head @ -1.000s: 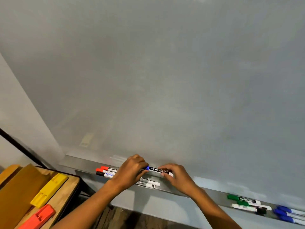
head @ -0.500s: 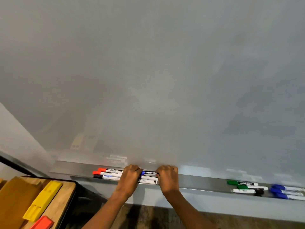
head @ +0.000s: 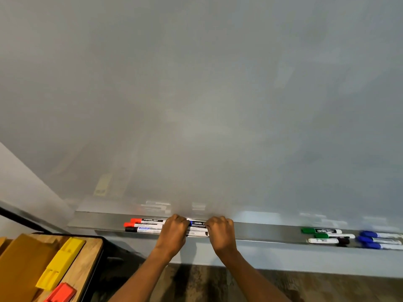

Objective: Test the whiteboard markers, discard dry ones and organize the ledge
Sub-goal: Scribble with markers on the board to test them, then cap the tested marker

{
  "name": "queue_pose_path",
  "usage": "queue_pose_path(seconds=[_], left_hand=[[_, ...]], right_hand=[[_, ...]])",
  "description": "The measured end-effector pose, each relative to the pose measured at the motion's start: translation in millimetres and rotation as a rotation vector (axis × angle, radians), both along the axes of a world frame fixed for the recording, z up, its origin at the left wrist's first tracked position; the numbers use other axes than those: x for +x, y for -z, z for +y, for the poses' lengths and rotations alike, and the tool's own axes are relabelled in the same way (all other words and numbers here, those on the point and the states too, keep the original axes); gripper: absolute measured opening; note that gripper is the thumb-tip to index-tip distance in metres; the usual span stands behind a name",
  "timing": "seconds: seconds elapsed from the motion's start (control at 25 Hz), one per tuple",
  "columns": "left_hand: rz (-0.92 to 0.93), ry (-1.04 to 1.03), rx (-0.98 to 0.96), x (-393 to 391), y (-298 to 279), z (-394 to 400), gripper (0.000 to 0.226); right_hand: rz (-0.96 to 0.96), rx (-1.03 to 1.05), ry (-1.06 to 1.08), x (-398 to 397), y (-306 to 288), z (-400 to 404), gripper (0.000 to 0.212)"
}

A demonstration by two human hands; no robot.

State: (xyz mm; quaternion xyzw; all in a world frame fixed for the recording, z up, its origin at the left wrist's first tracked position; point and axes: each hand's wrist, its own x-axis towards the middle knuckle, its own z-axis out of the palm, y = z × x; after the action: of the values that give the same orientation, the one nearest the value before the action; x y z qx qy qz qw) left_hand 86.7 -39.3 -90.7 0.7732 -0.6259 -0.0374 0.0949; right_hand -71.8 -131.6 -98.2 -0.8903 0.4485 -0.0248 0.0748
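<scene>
Two hands are at the ledge (head: 261, 233), the metal tray running along the foot of the whiteboard (head: 207, 94), and both are yours. Your left hand (head: 173, 233) is curled over one end of a blue marker (head: 197, 223) with a dark "camlin" label, and your right hand (head: 221, 233) is curled over the other end — the marker shows only in the gap between the two fists, held level just above the tray at its back wall. Fingers on both hands are bent tight round the barrel, knuckles up; whether the cap is on or off is hidden inside your left fist. Directly under the held marker another white-barrelled marker (head: 197, 233) lies in the tray, its ends covered by your hands. To the left, three markers lie side by side and parallel: two red-capped markers (head: 136, 222) at the back and a black-capped marker (head: 130, 229) at the front, caps pointing left, their right ends passing behind your left hand. Well to the right along the same tray sits a second cluster — two green markers (head: 309, 231), with a white-barrelled, black-capped marker (head: 327, 241) in front of them — and just beyond them three blue-capped markers (head: 368, 239) run off the picture's edge. At lower left a wooden table (head: 87, 262) holds a yellow block (head: 61, 262), an orange block (head: 61, 293) and a brown board (head: 19, 264).
</scene>
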Motion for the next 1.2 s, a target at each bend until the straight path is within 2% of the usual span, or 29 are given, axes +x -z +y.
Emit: queue_pose_path(seconds=[0.12, 0.2, 0.28, 0.36, 0.44, 0.6, 0.84, 0.96, 1.2], left_hand=[[0.036, 0.045, -0.075, -14.0, -7.0, -3.1, 0.016], [0.071, 0.101, -0.154, -30.5, -9.4, -6.4, 0.013], [0.105, 0.163, -0.227, -52.0, -8.8, -11.4, 0.027], [0.113, 0.192, -0.237, -75.2, -7.2, -15.2, 0.046], [0.103, 0.212, -0.199, -104.4, -6.0, -22.2, 0.064], [0.095, 0.279, -0.143, -162.2, -7.3, -39.0, 0.079], [0.073, 0.406, -0.119, -225.2, -13.4, -61.2, 0.085], [0.086, 0.420, -0.125, -254.3, -16.8, -71.5, 0.084], [0.051, 0.377, -0.072, -310.4, -26.0, -97.0, 0.083]], right_hand=[[-0.203, -0.049, 0.057, -28.3, -1.2, -0.8, 0.005], [-0.323, -0.178, 0.099, -56.8, 6.3, -3.0, 0.021], [-0.366, -0.350, 0.123, -87.2, 13.8, -3.4, 0.028], [-0.329, -0.423, 0.153, -113.6, 15.2, -1.5, 0.035], [-0.294, -0.361, 0.208, -139.7, 6.9, 1.6, 0.050], [-0.166, -0.250, 0.291, -186.2, -15.2, 7.4, 0.076], [-0.077, -0.153, 0.411, -244.3, -34.8, 2.1, 0.078], [-0.028, -0.068, 0.442, -272.6, -44.0, -8.5, 0.079], [0.010, -0.071, 0.426, -330.2, -46.0, -49.0, 0.084]])
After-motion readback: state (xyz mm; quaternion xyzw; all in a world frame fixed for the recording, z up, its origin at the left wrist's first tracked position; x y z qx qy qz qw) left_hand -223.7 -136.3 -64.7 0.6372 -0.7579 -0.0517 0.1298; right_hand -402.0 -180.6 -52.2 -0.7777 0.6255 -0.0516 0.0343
